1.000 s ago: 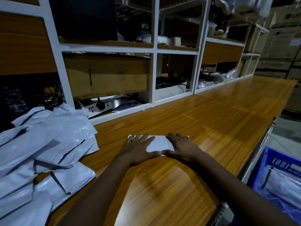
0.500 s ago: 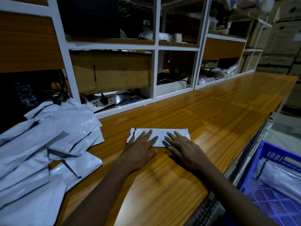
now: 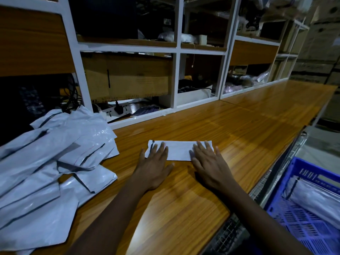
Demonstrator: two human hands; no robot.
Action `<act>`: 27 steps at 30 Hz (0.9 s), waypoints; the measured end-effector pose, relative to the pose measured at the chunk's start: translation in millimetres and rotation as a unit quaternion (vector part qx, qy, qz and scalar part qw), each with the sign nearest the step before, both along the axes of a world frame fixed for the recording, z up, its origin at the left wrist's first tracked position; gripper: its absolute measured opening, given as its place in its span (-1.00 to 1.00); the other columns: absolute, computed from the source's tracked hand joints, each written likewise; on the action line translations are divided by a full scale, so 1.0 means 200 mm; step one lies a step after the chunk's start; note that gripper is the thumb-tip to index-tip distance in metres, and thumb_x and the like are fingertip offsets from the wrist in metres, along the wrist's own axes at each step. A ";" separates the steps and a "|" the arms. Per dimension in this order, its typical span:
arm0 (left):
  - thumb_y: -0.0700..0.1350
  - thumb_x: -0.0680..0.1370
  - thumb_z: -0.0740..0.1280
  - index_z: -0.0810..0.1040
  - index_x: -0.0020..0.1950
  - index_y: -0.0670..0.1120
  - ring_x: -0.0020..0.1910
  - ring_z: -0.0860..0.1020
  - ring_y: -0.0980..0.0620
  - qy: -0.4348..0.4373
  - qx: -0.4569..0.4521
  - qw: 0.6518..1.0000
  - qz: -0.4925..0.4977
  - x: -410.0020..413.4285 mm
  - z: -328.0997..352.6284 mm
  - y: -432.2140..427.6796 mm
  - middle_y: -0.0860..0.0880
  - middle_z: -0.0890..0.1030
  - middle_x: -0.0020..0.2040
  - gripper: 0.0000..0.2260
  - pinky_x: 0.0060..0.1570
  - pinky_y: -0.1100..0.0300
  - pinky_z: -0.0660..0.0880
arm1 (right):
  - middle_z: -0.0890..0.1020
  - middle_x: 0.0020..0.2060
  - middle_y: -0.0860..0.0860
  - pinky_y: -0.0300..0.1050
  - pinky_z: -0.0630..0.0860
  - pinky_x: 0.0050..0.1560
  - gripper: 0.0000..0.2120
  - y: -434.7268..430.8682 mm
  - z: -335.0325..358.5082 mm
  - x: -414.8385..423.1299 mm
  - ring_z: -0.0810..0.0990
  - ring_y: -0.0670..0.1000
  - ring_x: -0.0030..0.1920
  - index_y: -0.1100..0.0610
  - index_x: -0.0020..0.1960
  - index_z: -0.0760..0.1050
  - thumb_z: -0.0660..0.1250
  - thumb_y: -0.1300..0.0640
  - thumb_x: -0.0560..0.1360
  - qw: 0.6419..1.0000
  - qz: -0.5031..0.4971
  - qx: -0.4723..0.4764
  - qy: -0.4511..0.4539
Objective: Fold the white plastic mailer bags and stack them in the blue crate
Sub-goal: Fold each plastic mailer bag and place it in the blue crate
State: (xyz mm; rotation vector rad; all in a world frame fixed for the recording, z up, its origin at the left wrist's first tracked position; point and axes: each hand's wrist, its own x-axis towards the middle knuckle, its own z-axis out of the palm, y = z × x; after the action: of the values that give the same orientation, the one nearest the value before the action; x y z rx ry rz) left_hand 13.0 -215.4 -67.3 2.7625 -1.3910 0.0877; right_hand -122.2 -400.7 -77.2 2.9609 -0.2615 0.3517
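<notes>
Two hands, left hand (image 3: 154, 168) and right hand (image 3: 207, 166), fingers straight and apart, press a folded mailer (image 3: 179, 150) on the glossy wooden counter (image 3: 239, 129). Mailer pile (image 3: 46, 162) at nine o'clock, blue crate (image 3: 312, 168) at four, shelving (image 3: 176, 80) at twelve.

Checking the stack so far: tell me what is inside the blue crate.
Folded white mailer bags lie inside the blue crate; whatever sits beneath them is covered, count unclear.
</notes>
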 end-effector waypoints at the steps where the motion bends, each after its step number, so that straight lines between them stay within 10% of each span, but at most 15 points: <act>1: 0.22 0.66 -0.15 -0.16 0.63 -0.06 0.59 -0.22 0.00 -0.013 -0.006 1.000 -0.021 0.00 0.00 -0.03 -0.01 -0.21 0.62 -0.39 0.52 -0.19 -0.19 | 0.41 0.41 0.32 0.51 0.37 0.24 -0.45 0.01 0.01 0.02 0.35 0.40 0.42 0.29 0.35 0.46 0.01 -0.05 0.58 1.000 0.026 0.007 0.010; 7: 0.20 0.67 -0.20 -0.20 0.62 -0.03 0.58 -0.25 -0.02 0.069 0.027 0.997 0.025 0.04 -0.02 -0.12 -0.01 -0.25 0.61 -0.42 0.51 -0.20 -0.22 | 0.39 0.43 0.29 0.46 0.37 0.23 -0.38 -0.02 0.00 0.09 0.30 0.40 0.44 0.21 0.23 0.49 -0.15 -0.16 0.58 0.998 -0.052 0.004 0.024; 15: 0.10 0.63 -0.33 0.10 0.60 -0.12 0.59 0.04 -0.09 -0.100 -0.069 0.993 0.002 0.10 0.03 -0.26 -0.10 0.10 0.61 -0.38 0.52 -0.15 -0.13 | 0.54 0.22 0.41 0.50 0.50 0.06 -0.39 -0.05 0.06 0.26 0.52 0.46 0.22 0.41 0.21 0.53 0.58 0.04 0.34 0.999 0.010 0.008 -0.031; 20: -0.01 0.62 -0.24 0.29 0.52 -0.23 0.51 0.25 -0.23 -0.090 -0.070 0.987 -0.113 0.17 -0.02 -0.36 -0.23 0.25 0.54 -0.40 0.45 -0.26 0.18 | 0.60 0.18 0.21 0.25 0.52 0.07 -0.45 -0.10 0.02 0.38 0.55 0.29 0.19 0.24 0.20 0.55 -0.08 -0.07 0.61 0.998 0.030 0.037 -0.037; 27: 0.11 0.69 -0.15 0.02 0.62 -0.01 0.59 -0.08 -0.18 -0.015 0.049 0.999 -0.016 0.29 -0.08 -0.39 -0.12 -0.07 0.63 -0.50 0.52 -0.21 -0.07 | 0.54 0.08 0.18 0.24 0.45 0.08 -0.42 -0.15 -0.02 0.36 0.49 0.26 0.14 0.18 0.09 0.48 -0.21 -0.13 0.57 0.996 -0.088 -0.014 -0.008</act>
State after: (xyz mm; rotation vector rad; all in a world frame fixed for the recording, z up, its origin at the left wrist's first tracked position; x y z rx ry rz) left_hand 71.5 -292.6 -82.9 2.8279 -1.4856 0.0620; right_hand -50.5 -431.7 -81.2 2.8810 -0.5122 0.3528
